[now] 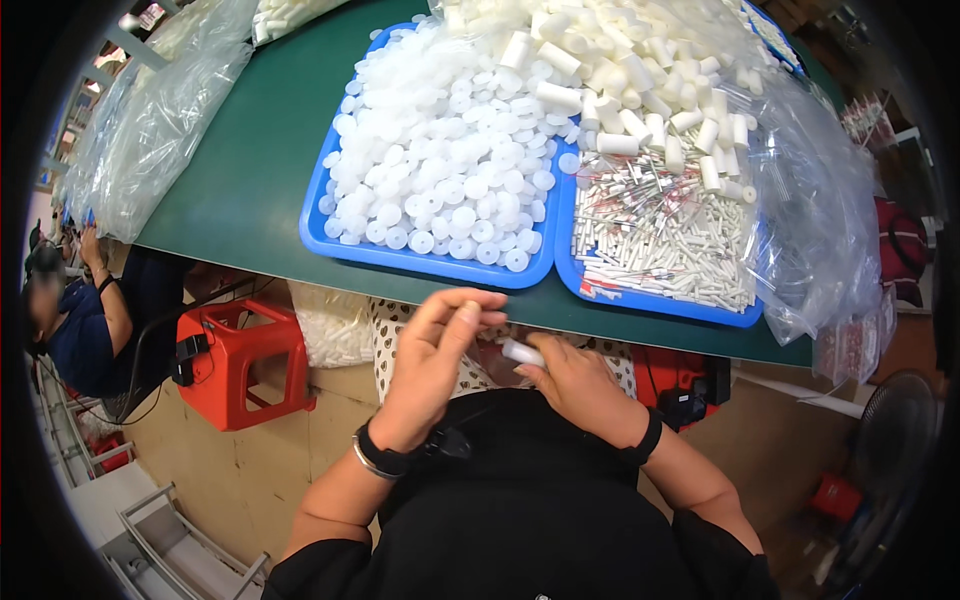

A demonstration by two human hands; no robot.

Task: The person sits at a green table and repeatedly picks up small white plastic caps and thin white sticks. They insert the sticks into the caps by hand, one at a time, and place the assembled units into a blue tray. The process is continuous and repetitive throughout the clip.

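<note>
In front of the table edge, my right hand grips a small white cylinder between thumb and fingers. My left hand is raised beside it, thumb pressed to the fingers; what they may pinch is hidden. Just beyond my hands stands a blue tray heaped with translucent white discs, each with a small centre hole. To its right, a second blue tray holds many thin white sticks, some with red parts. Off-white cylinders are piled over its far part.
Both trays stand on a green table. Clear plastic bags drape over its right end, and another bag lies at far left. Below are a red stool and a fan. A person sits at left.
</note>
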